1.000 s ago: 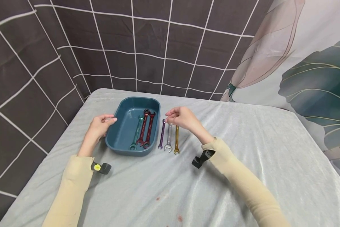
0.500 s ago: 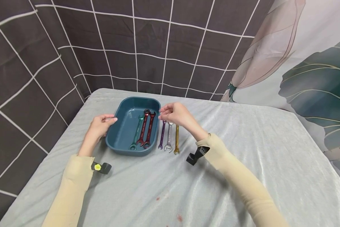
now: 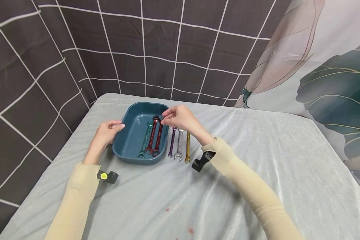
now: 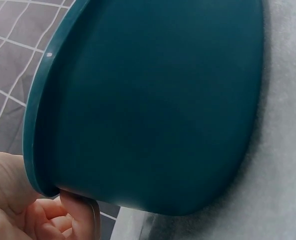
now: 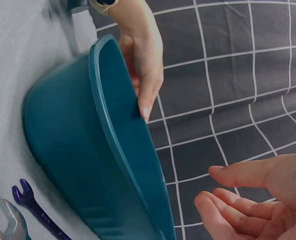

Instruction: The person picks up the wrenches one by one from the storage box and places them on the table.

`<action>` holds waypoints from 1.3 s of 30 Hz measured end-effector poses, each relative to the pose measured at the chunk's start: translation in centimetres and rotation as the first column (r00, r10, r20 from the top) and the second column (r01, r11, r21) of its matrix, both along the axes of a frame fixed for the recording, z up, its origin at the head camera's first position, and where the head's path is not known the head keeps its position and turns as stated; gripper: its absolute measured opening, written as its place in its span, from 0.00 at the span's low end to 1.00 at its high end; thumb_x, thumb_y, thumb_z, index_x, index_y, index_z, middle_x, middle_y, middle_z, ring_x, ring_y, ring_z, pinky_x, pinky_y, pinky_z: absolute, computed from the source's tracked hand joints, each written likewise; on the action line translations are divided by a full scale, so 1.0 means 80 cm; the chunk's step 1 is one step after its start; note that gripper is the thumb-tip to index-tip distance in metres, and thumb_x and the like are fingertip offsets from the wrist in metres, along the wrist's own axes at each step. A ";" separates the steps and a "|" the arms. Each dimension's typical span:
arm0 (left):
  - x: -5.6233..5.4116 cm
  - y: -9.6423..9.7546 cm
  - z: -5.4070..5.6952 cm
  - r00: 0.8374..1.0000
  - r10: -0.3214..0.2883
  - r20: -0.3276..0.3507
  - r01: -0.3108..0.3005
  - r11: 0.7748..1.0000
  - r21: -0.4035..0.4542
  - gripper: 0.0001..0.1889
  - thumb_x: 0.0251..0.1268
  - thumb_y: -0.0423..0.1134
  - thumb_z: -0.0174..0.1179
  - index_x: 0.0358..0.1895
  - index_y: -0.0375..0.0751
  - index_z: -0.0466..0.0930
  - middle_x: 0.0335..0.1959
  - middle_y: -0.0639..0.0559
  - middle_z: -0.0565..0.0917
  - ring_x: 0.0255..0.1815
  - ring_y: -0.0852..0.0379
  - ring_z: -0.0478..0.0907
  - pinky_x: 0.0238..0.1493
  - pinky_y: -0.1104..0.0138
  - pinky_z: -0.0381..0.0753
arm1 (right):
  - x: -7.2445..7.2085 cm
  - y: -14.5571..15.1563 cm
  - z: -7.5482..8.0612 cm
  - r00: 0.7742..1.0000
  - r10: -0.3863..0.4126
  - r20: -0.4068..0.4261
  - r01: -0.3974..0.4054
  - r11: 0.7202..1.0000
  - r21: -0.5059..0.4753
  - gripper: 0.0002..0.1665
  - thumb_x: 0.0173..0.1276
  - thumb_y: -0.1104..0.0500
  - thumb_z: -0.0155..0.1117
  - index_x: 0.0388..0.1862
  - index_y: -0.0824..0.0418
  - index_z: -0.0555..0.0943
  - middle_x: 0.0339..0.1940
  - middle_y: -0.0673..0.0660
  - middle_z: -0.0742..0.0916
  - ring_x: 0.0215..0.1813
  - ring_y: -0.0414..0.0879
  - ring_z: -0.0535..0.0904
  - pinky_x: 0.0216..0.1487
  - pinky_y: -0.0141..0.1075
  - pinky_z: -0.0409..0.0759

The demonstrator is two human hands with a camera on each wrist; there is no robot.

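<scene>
My left hand (image 3: 105,134) grips the left rim of a blue plastic tub (image 3: 130,136), thumb over the edge and fingers curled beneath the lip in the left wrist view. Inside the tub lie a green wrench (image 3: 145,139) and two dark red wrenches, one in the middle (image 3: 152,135) and one on the right (image 3: 158,138). Above the tub's right rim hovers my right hand (image 3: 182,118), thumb and fingertips apart with nothing between them in the right wrist view. It overlaps the upper end of the rightmost red wrench in the head view.
Right of the tub, a purple wrench (image 3: 172,144), a silver wrench (image 3: 180,145) and a gold wrench (image 3: 187,148) lie side by side on the pale cloth (image 3: 143,200). A dark gridded curtain (image 3: 158,40) hangs behind the table.
My right hand has moved left, from above the loose wrenches to over the tub's right rim. The left hand keeps its grip, and the wrenches lie as before.
</scene>
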State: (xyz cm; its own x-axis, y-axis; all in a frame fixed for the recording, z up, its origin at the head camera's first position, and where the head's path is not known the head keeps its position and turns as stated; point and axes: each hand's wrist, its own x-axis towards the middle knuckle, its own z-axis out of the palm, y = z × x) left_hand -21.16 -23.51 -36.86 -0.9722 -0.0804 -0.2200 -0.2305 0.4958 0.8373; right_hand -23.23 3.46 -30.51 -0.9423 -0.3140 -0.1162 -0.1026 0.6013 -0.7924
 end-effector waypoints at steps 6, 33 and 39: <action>-0.001 -0.001 -0.001 1.000 0.015 -0.010 -0.014 1.000 0.019 0.27 0.70 0.47 0.55 0.64 0.32 0.69 0.38 0.49 0.76 0.18 0.66 0.65 0.21 0.70 0.67 | -0.004 -0.011 -0.002 1.000 0.012 0.027 -0.012 1.000 -0.016 0.15 0.61 0.60 0.69 0.46 0.63 0.83 0.40 0.58 0.89 0.44 0.56 0.85 0.36 0.29 0.79; -0.003 0.000 0.002 1.000 0.012 0.013 -0.012 1.000 -0.001 0.27 0.72 0.46 0.53 0.66 0.33 0.67 0.36 0.51 0.73 0.21 0.67 0.66 0.23 0.71 0.68 | -0.023 -0.048 -0.014 0.997 0.080 -0.017 -0.077 0.991 0.113 0.18 0.60 0.58 0.71 0.48 0.64 0.83 0.36 0.57 0.89 0.35 0.43 0.83 0.40 0.33 0.79; -0.002 0.000 0.003 1.000 0.009 0.026 -0.008 1.000 -0.007 0.26 0.72 0.46 0.52 0.67 0.33 0.67 0.35 0.51 0.71 0.21 0.66 0.65 0.23 0.70 0.68 | -0.028 -0.057 -0.019 0.995 0.102 -0.018 -0.097 0.982 0.163 0.19 0.59 0.56 0.72 0.48 0.62 0.84 0.34 0.55 0.89 0.35 0.44 0.83 0.40 0.33 0.78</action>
State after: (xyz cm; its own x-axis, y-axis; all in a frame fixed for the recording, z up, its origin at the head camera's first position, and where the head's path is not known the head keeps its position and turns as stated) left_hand -21.28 -23.51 -36.59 -0.9655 -0.0902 -0.2442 -0.2559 0.4994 0.8277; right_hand -25.47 -1.08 -32.05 -0.9107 -0.3854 -0.1489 -0.1879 0.7072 -0.6816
